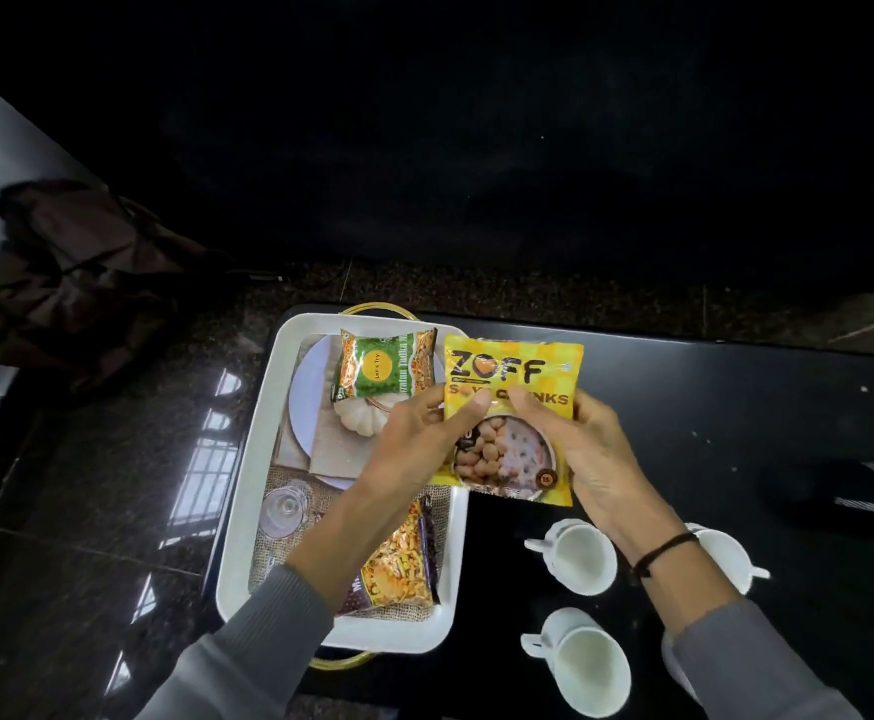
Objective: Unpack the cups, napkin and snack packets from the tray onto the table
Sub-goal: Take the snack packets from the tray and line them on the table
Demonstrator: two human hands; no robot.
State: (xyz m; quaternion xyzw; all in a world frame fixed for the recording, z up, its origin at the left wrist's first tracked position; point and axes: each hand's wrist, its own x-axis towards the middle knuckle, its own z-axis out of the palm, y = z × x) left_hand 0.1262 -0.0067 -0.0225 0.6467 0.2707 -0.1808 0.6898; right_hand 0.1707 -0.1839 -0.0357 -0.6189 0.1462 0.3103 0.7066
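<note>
Yellow packet [514, 407] — held by both hands | over tray [248, 491] edge

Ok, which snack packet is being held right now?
The yellow Zoff packet, gripped by the left hand and right hand; the green packet and the orange packet lie in the tray.

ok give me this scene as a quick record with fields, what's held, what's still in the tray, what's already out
held: yellow packet, gripped by left hand and right hand
packet position: mostly over the table, at the tray right rim
still in tray: green packet at far end; orange packet at near end, partly under left forearm
on table: three white cups, right of tray
napkin: cannot tell
</note>
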